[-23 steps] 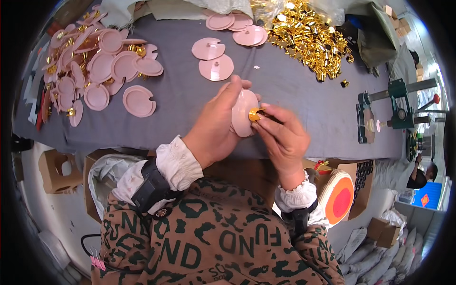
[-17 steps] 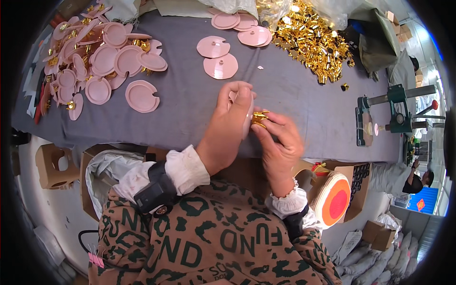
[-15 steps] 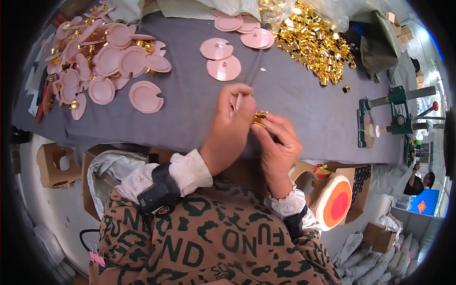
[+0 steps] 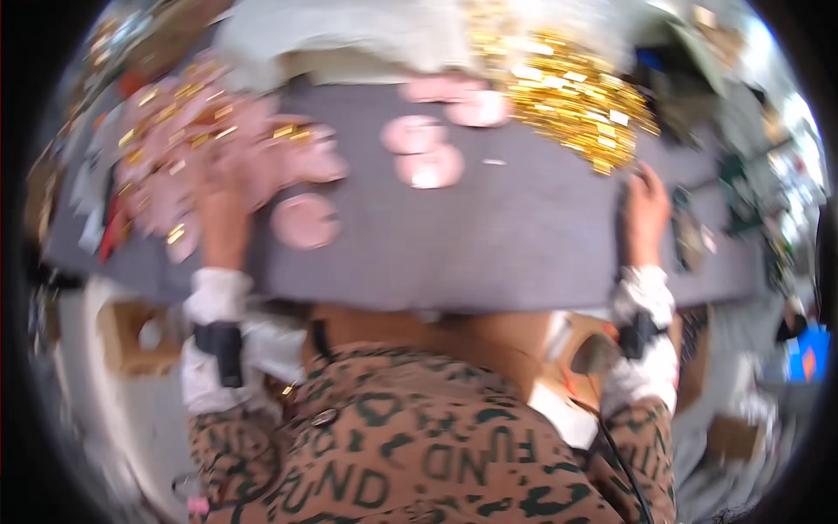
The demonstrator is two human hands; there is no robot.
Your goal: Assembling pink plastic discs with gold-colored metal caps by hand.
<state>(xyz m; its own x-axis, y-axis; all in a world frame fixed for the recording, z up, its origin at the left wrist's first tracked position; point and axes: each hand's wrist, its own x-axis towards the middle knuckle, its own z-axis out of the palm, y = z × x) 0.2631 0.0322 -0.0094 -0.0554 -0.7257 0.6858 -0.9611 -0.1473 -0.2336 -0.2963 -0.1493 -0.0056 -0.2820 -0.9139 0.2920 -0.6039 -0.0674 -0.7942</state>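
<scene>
My left hand reaches to the near side of a heap of pink discs with gold metal pieces among them. Its fingers blur into the discs, so I cannot make out what it touches. On the other side, my right hand is just beyond the near right edge of a heap of shiny gold metal pieces. Motion smears its fingers, and whether anything is in them does not show. Between the hands, a few notched pink discs lie on the grey cloth. One separate pink disc is right of my left hand.
A green hand press stands at the table's right end. White sheeting covers the far edge. A small pale scrap lies mid-table. Below the front edge are cardboard boxes on the left and more on the right.
My hands were together at mid-table with a gold piece and a pink disc. They have moved apart, left to the disc heap, right toward the gold heap. The whole view has shifted and blurred.
</scene>
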